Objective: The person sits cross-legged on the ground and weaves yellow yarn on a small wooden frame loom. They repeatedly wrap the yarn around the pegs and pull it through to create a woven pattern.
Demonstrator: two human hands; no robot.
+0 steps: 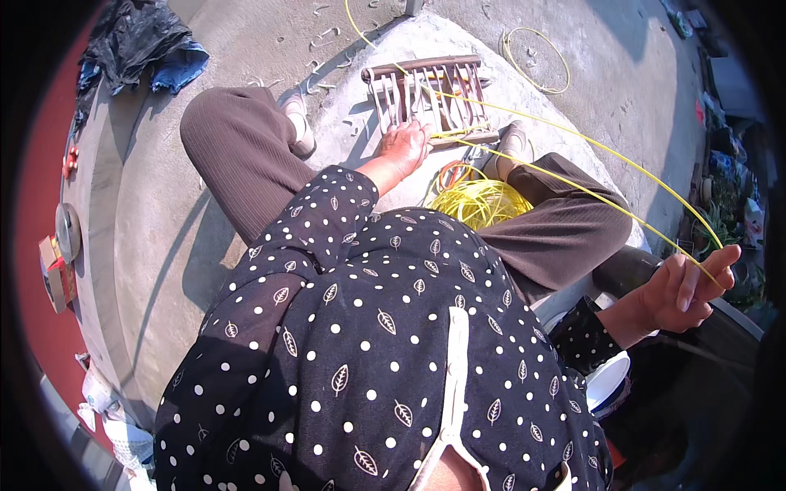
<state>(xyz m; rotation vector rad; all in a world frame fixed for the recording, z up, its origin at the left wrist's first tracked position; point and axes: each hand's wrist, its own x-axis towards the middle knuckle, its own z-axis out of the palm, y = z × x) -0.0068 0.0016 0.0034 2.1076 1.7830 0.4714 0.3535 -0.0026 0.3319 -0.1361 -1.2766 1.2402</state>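
Note:
A small wooden frame point(451, 61) has two dark bars with several pale strips strung between them. My left hand point(402, 147) grips the left end of its near bar, fingers curled. Whether it also pinches the yellow strand there is hidden. Out to the right, my right hand point(681, 294) holds a yellow plastic strand point(571, 178), looped around its fingers and pulled taut. Both lengths of the strand run back to the frame. More yellow strand crosses the frame's far bar. A tangled yellow bundle point(482, 202) lies between my legs, close below the frame.
The frame rests on a pale stone slab point(424, 37) between my feet. A loop of yellow strand point(568, 64) and scattered pale offcuts point(325, 37) lie on the concrete. Black plastic sheeting point(138, 37) is at upper left. A white bucket point(608, 380) stands beside me, right.

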